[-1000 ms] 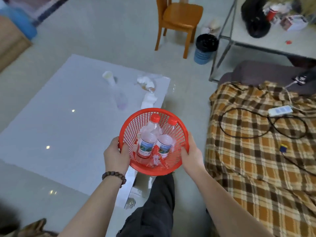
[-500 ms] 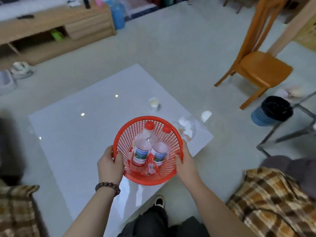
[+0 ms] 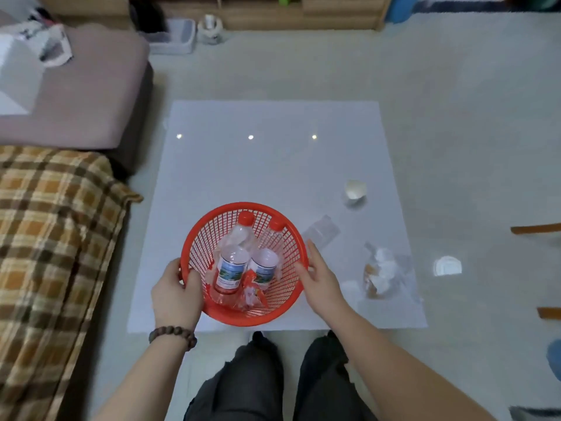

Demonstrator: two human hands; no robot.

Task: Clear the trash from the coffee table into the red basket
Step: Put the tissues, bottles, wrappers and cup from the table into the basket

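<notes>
Red basket (image 3: 243,262) now squared to the desk (image 3: 273,165), gripped by left hand (image 3: 176,294); right hand (image 3: 318,276) loosened, flat against rim; remaining trash within reach.

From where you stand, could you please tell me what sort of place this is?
Most likely a home living room: a low white glossy coffee table, a sofa with a brown plaid blanket, and a long wooden cabinet along the far wall.

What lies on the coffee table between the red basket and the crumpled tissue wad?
In the head view, a clear plastic cup lies between the red basket and the crumpled tissue wad, on the coffee table.
</notes>
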